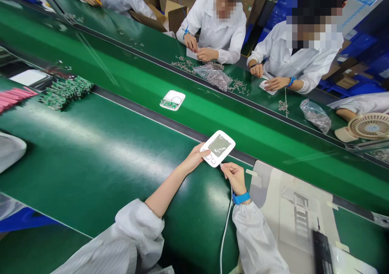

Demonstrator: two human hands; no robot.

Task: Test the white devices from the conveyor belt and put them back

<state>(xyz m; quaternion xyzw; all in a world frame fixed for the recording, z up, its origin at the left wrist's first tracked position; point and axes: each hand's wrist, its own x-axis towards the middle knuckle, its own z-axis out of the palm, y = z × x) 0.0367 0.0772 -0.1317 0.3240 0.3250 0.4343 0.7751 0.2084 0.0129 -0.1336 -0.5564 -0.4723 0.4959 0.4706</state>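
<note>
Above a glossy green surface (121, 177), my left hand (193, 159) grips a white rounded plastic device (219, 146), seemingly steadying it while my right hand (236, 178) pinches a thin white cable (226, 230) at its lower edge.

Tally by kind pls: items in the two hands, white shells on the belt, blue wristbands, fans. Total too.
White device in left hand: 1
White cable at right hand: 1
Open white shell on green belt: 1
Blue wristbands: 3
Fan: 1
Total: 7
</note>
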